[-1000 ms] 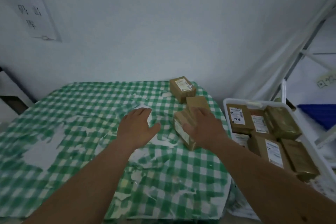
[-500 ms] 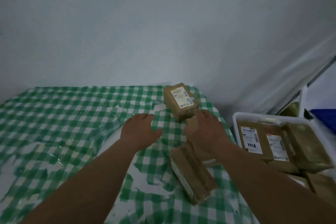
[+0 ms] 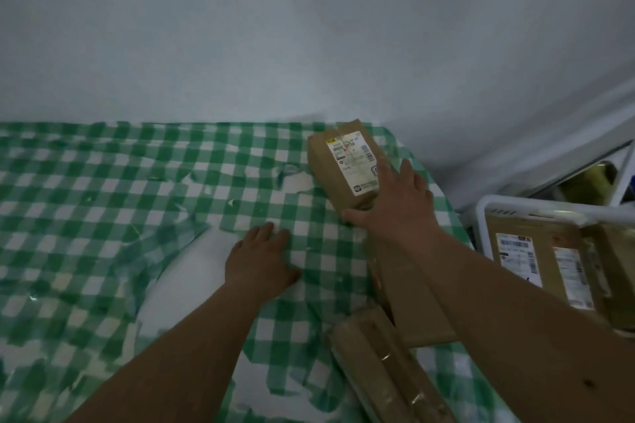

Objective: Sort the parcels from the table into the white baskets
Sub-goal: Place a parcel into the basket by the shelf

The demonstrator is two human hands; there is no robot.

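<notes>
The right hand [image 3: 395, 209] grips the near end of a labelled parcel [image 3: 343, 168] at the far right corner of the counter [image 3: 103, 216]; its thumb hooks under the near corner and its fingers [image 3: 407, 170] lie over the right side, hiding part of the label. The label's print is too blurred to read. The left hand [image 3: 261, 257] rests flat on the green checked cloth, fingers straight and together, holding nothing, near the middle of the counter. A second parcel [image 3: 412, 302] along the right edge is largely covered by the right forearm. A third parcel [image 3: 385, 367] lies at the near right edge, cut off by the bottom of the view. Beside the counter's right edge stands a white basket [image 3: 498, 209] with parcels inside, cropped by the frame; their labels are smeared.
</notes>
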